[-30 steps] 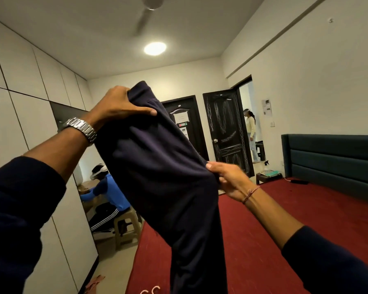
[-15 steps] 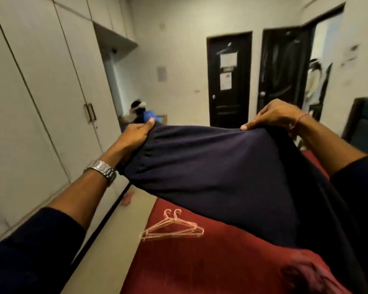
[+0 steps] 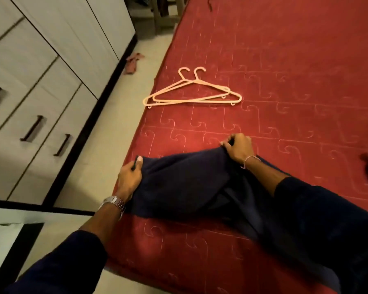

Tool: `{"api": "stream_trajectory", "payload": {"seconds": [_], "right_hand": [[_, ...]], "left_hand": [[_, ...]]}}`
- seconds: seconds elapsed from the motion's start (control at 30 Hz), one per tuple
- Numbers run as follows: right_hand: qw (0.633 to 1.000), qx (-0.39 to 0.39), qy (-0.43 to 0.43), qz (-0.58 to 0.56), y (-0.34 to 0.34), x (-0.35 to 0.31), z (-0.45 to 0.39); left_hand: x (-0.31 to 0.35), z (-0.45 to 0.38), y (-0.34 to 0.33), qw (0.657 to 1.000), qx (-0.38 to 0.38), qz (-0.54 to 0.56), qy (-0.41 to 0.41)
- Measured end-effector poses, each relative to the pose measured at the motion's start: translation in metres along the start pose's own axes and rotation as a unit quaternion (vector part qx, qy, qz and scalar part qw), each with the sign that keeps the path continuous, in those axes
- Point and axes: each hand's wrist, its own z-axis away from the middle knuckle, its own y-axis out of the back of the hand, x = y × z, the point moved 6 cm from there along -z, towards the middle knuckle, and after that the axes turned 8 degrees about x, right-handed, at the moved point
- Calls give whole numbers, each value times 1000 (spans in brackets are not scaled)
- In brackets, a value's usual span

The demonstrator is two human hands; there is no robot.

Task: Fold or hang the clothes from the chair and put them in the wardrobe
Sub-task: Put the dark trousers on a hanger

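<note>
Navy garment [image 3: 185, 185] down on red mattress [image 3: 285, 71], near its wardrobe-side edge. Left hand [image 3: 129, 177] pinches one corner, right hand [image 3: 238, 148] grips other. Pink hangers [image 3: 191, 92] beyond garment, apart. Advice: keep top edge taut, flatten bunched cloth under right forearm before folding.

I saw a dark navy garment [image 3: 185, 187] on a red mattress [image 3: 285, 71] stitched with pale hooked quilting lines; the two hangers [image 3: 191, 92] were pale pink; the wardrobe [image 3: 51, 49] was off-white with black edging and dark handles; my sleeves matched the navy; the wristwatch [image 3: 113, 203] was silver.
</note>
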Motion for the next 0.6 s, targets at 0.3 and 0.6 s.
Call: {"api": "stream_trajectory", "payload": {"seconds": [0.3,0.6], "right_hand": [[986,126,88,63,-31,6,-19],[988,88,113,62,-36,11,-25]], "left_hand": [[12,-55,-16,981,19,-126,-147],[21,-49,-37,950,55,-280,-129]]}}
